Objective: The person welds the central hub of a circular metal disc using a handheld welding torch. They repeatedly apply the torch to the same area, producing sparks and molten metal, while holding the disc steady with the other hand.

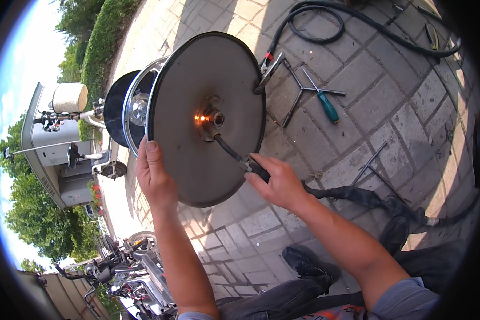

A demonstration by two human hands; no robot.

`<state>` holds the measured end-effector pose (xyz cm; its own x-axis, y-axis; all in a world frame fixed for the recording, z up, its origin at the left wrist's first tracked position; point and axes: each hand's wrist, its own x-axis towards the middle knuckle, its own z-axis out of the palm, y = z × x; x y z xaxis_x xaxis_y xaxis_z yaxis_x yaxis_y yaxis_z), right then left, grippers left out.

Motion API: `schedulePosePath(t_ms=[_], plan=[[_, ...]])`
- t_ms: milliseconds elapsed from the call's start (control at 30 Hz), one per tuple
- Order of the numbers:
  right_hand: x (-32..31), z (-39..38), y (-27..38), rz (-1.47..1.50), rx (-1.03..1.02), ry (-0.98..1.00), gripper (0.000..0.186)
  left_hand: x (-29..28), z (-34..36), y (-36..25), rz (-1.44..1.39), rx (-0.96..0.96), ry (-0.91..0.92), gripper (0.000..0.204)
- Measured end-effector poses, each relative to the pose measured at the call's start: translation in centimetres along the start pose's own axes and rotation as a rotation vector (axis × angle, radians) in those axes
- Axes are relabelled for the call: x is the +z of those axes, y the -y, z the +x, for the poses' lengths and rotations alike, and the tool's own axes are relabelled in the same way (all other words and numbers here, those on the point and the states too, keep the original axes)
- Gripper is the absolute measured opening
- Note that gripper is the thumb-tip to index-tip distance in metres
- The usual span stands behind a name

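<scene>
A large grey metal disc with a black rim stands tilted in front of me, with a round hub at its centre. My left hand grips the disc's left edge, thumb on its face. In my right hand is the black handle of a welding torch. Its bent neck reaches to the hub, where a small orange glow shows on the hub's left side. A metal clamp bites the disc's right edge. Behind the disc sits a shiny wheel rim, partly hidden.
On the paving lie a Y-shaped wrench, a green-handled screwdriver, a T-handle wrench and pliers. A black cable loops at the top; the torch's hose runs right. My shoe is below. Motorcycles stand left.
</scene>
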<state>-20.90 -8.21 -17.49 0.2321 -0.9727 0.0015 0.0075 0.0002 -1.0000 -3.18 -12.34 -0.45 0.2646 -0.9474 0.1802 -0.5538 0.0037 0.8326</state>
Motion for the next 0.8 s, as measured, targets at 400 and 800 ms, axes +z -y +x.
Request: schedulePosePath(t_ms=[400,800], plan=[[0.5,0.7,0.0,-0.054,0.004,-0.013,0.048,0.1,-0.1,-0.4,0.005,-0.009,0.014,0.04],[0.0,1.5,-1.2,0.028,-0.039,0.021,0.047,0.2,0.0,-0.6,0.034,0.002,0.011,0.04]])
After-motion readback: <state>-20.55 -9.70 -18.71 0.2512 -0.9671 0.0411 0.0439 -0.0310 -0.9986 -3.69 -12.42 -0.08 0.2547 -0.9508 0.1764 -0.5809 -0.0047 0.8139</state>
